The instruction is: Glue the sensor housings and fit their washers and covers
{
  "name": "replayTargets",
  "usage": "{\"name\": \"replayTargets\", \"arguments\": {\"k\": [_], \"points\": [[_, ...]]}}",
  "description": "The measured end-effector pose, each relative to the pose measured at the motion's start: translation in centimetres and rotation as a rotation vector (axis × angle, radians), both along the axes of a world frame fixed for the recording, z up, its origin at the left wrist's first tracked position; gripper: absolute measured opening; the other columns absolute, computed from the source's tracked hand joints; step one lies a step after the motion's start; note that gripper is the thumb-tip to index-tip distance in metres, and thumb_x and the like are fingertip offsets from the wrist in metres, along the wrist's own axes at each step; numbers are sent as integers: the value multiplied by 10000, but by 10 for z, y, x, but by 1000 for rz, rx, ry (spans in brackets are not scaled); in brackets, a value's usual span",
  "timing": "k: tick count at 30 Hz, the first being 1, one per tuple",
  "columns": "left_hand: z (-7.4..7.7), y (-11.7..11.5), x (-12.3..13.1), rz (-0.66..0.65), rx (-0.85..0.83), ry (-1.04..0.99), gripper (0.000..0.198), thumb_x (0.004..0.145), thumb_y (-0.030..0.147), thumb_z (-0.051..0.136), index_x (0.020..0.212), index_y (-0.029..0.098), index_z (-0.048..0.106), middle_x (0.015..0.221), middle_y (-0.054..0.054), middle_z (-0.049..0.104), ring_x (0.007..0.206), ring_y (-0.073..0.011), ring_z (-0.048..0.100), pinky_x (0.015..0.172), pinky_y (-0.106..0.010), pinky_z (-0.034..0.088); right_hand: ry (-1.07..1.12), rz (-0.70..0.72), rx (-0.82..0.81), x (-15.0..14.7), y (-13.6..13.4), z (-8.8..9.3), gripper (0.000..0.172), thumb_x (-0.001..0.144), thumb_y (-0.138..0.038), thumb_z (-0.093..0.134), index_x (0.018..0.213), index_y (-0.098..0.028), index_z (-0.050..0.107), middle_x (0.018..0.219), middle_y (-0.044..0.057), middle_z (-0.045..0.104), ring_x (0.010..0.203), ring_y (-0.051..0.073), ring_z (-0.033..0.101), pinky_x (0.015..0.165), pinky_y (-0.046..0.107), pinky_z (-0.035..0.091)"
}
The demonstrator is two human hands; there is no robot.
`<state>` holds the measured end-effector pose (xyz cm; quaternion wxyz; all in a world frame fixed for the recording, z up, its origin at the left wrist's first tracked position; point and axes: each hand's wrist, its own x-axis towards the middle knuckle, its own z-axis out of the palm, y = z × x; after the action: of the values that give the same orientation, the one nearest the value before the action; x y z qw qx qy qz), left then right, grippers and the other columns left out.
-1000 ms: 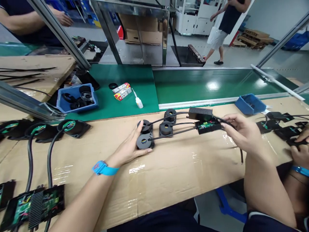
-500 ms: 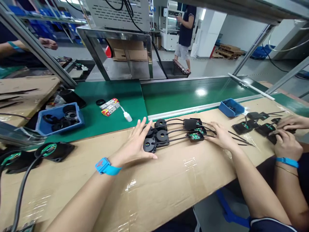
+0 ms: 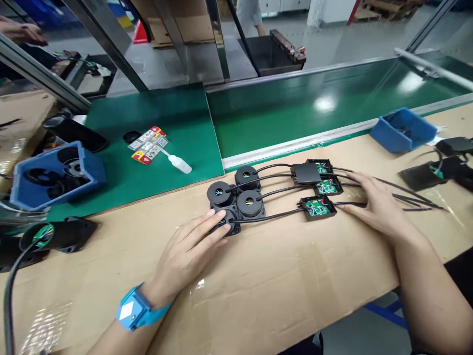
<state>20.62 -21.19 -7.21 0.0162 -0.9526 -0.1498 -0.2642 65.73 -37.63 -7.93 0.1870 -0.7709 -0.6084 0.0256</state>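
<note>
My left hand [image 3: 194, 249] lies with outstretched fingers on the nearest round black housing [image 3: 232, 224], partly covering it. Beside it, touching, stand more black housings [image 3: 250, 202] with coloured wires inside. Black cables run from them to small black boxes with green circuit boards; one front box [image 3: 318, 208] sits apart from the others. A flat black cover [image 3: 306, 173] lies at the rear boxes. My right hand [image 3: 380, 207] is open over the cables [image 3: 349, 203] right of the boxes, thumb and fingers apart. Whether its fingertips touch a cable, I cannot tell.
Blue bins of black parts stand at left [image 3: 59, 182] and right [image 3: 402, 130]. A white bottle [image 3: 180, 163] and a printed carton [image 3: 148, 145] lie on the green mat [image 3: 199, 128]. More black housings [image 3: 74, 234] lie at left. Behind runs a green conveyor [image 3: 273, 118].
My left hand has come down from beside the housings onto the nearest one. The front box now sits apart from its neighbours. The view has tilted down, and the co-worker's hands at right are out of frame.
</note>
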Motion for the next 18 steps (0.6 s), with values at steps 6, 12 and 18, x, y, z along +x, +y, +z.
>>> {"name": "replayTargets", "arguments": {"k": [6, 12, 18], "points": [[13, -2, 6, 50, -80, 18, 283, 948, 87, 660, 1223, 145, 630, 1306, -185, 696, 1106, -263, 661, 906, -383, 567, -81, 1, -2, -1, 4, -1, 814, 902, -781, 514, 1499, -230, 465, 1467, 162, 586, 1350, 376, 566, 1154, 555, 430], [16, -3, 6, 46, -48, 50, 274, 936, 138, 706, 1200, 112, 638, 1234, -203, 720, 1048, -263, 656, 866, -379, 543, -117, -5, -20, -5, 9, 3, 863, 895, -836, 444, 1487, -208, 476, 1371, 182, 650, 1261, 390, 630, 1064, 553, 505], [11, -8, 17, 177, -213, -138, 360, 852, 107, 803, 1104, 162, 553, 1156, -159, 755, 907, -202, 680, 757, -341, 495, -163, 13, -14, -5, 10, 5, 901, 900, -852, 380, 1497, -183, 475, 1324, 205, 669, 1188, 432, 661, 988, 599, 534]]}}
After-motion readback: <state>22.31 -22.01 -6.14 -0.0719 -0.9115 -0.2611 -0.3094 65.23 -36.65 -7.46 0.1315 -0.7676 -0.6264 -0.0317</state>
